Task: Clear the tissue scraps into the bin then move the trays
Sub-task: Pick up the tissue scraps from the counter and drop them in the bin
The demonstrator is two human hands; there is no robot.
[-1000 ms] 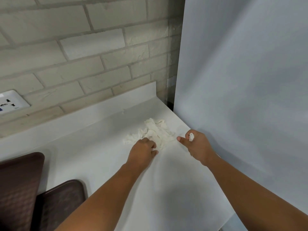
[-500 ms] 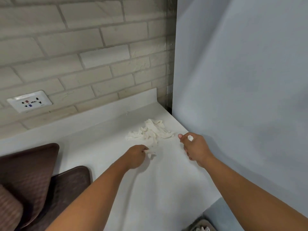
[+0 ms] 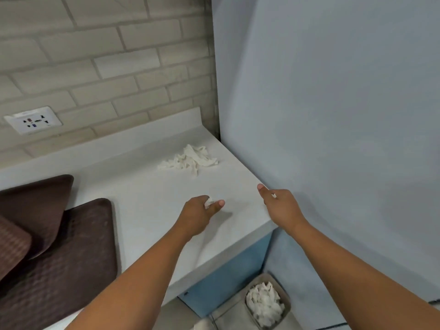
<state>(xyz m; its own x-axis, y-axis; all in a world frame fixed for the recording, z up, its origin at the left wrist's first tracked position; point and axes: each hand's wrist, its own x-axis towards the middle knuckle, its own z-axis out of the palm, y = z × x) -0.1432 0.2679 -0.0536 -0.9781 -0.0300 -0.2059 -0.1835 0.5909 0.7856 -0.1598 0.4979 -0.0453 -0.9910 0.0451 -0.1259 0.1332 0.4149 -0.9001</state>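
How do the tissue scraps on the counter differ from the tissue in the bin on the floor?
The scraps on the counter lie spread out in loose, flat strips; the tissue in the bin is heaped and crowded together. The scraps on the counter lie in the open near the wall corner; the tissue in the bin is enclosed by the walls of the bin, down on the floor beside the blue cabinet. Both are white, torn tissue.
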